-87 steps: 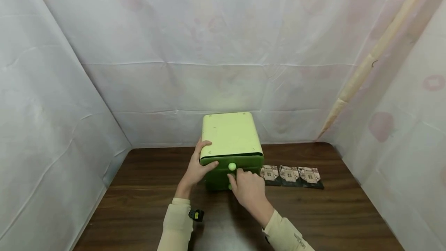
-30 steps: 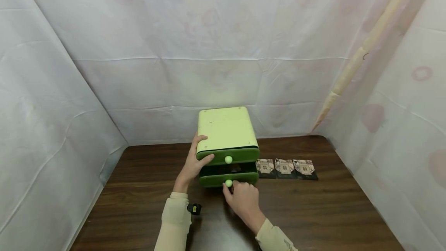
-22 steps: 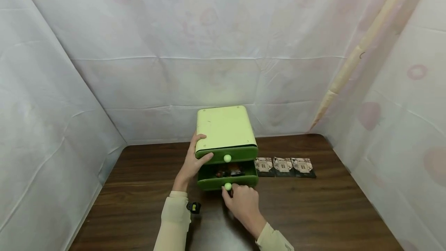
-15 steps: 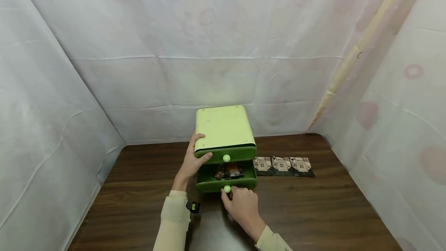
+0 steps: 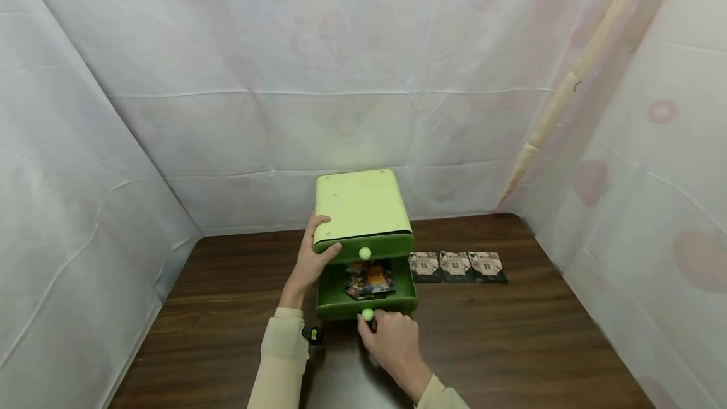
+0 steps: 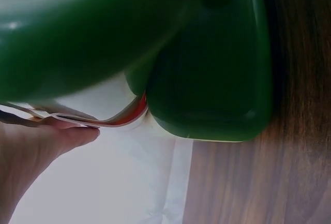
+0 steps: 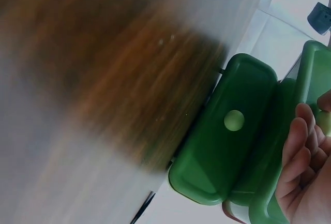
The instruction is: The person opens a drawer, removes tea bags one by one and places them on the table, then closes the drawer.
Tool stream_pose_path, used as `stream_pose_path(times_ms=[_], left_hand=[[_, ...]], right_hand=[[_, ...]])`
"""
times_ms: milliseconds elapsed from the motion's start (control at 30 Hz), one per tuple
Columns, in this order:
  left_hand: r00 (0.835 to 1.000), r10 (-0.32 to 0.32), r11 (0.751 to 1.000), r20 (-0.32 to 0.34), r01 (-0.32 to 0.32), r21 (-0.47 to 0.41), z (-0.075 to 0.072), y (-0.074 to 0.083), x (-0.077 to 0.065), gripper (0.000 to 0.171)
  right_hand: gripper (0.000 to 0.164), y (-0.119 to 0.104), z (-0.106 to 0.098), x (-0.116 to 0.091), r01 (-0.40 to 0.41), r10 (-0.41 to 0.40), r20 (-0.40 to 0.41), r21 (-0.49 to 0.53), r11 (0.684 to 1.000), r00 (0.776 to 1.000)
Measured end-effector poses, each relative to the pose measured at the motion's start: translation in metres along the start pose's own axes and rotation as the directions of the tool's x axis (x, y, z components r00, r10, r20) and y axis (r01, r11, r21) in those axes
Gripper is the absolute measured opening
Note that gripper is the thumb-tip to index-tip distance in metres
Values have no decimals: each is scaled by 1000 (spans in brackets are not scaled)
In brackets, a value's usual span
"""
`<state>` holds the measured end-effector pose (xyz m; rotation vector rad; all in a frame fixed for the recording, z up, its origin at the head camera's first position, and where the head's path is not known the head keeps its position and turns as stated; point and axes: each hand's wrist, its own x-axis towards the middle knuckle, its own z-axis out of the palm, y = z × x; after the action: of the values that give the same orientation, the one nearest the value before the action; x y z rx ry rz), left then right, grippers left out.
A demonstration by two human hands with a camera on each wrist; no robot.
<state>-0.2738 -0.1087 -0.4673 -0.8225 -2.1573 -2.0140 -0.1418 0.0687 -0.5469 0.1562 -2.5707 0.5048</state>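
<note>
A small cabinet (image 5: 363, 204) with a pale green top and darker green drawers stands on the wooden table. My left hand (image 5: 311, 264) holds its left front corner, a finger over the top and the thumb on the top drawer's front. With thumb and curled fingers, my right hand (image 5: 393, 336) pinches the round knob (image 5: 368, 314) of the middle drawer (image 5: 341, 311), which is pulled out. Inside lie colourful packets (image 5: 372, 279), one with an orange patch. The right wrist view shows a closed bottom drawer (image 7: 207, 167) with its own pale knob (image 7: 234, 120).
To the right of the cabinet, three flat dark packets (image 5: 454, 267) with pictures of windows lie in a row on the table (image 5: 500, 339). Pale sheets (image 5: 272, 131) hang behind and at both sides. A small black device (image 5: 313, 334) sits at the left wrist.
My right hand has moved from the cabinet front towards me, drawing the middle drawer out and bringing the packets into sight. My left hand has kept its hold on the corner.
</note>
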Motion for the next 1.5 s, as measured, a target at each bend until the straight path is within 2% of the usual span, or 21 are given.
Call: stream_pose_path(times_ms=[400, 633, 800, 933, 1200, 1300, 1500], left_hand=[[1000, 2, 999, 2, -1, -46, 0, 1, 1, 56], [1000, -11, 999, 4, 11, -51, -1, 0, -3, 56], [1000, -29, 999, -1, 29, -21, -1, 1, -1, 55], [999, -40, 999, 20, 40, -24, -1, 3, 3, 56], [997, -35, 996, 72, 29, 87, -5, 5, 13, 57], [996, -49, 994, 74, 41, 104, -6, 5, 11, 58], [996, -78, 991, 37, 73, 110, -5, 6, 4, 57]], right_hand=[[54, -3, -7, -9, 12, -12, 0, 4, 1000, 1000], [54, -4, -5, -15, -3, 2, 35, 16, 1000, 999], [54, -4, -6, -13, -2, 2, 40, 5, 1000, 999], [53, -3, -8, -11, 1, -1, 30, -4, 1000, 1000], [54, 2, -11, -5, -2, 3, 34, -19, 1000, 999], [54, 1, -12, -7, -9, 9, 45, -15, 1000, 999], [53, -3, -13, -12, -9, 10, 104, -10, 1000, 995]])
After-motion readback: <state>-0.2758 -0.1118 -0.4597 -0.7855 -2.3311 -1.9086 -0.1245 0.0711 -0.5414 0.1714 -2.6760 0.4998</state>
